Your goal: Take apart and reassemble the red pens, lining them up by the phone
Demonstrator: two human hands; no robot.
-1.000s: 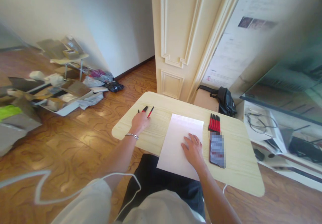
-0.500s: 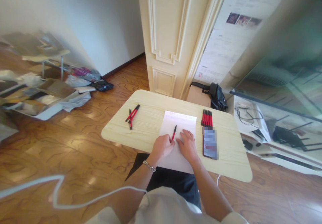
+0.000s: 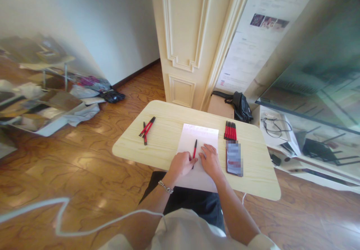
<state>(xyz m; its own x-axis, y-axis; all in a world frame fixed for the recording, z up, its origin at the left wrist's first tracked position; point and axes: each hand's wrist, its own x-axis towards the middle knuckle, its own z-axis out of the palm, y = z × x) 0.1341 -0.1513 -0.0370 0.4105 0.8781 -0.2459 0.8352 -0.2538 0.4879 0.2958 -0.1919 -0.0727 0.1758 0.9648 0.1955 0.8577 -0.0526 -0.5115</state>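
Observation:
A red and black pen (image 3: 195,149) points away from me on a sheet of white paper (image 3: 201,132). My left hand (image 3: 180,164) has its fingers curled at the pen's left side, and the thumb crosses over its lower part in a pinch. To the right of the pen, my right hand (image 3: 210,162) rests open on the paper, fingers stretched and holding nothing. Several matching pens (image 3: 230,130) stand side by side in a row to the right of the paper. At the left, a few more pens (image 3: 146,130) lie loosely across one another.
A phone (image 3: 234,162) with a blurred screen lies below the pen row. The light wooden table (image 3: 165,119) has rounded corners. Behind it, a black bag (image 3: 242,107) sits on a box. A white cable (image 3: 112,220) hangs at the lower left.
The pen has turned slightly more upright in view, and its lower end now shows below my left thumb. My right hand has stayed nearly still on the paper.

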